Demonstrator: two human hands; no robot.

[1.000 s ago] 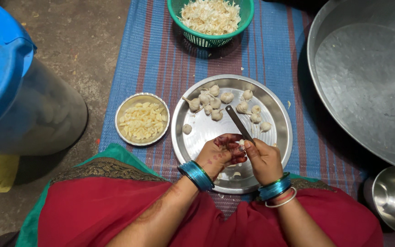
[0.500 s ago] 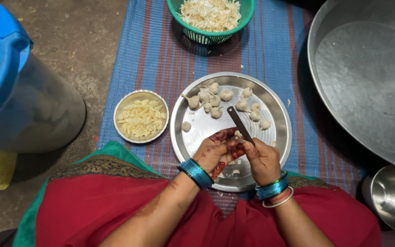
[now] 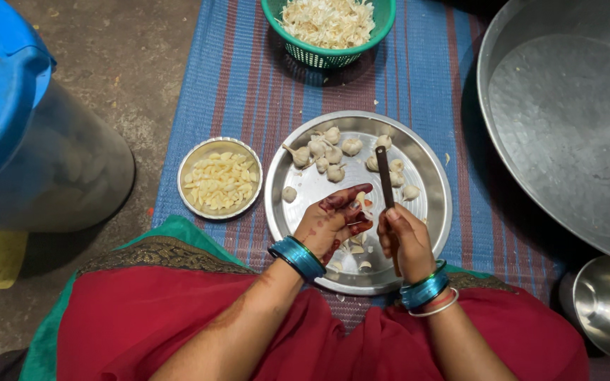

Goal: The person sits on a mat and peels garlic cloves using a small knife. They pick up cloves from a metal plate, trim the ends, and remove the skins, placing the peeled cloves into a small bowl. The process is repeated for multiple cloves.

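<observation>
On a striped blue mat over bare floor, the left hand pinches a garlic clove above the steel plate, while the right hand grips a knife.

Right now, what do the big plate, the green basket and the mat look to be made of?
Plate: metal, probably steel; grey, dull shine, rolled rim.
Basket: likely plastic; uniform green, moulded lattice wall.
Mat: woven, seemingly plastic or fibre strands; fine blue and red stripes, ribbed texture.

Soft, even light from above; the steel plate shows dull glare, short shadows fall beneath the bowls, focus is sharp, frame edges bend slightly.
</observation>
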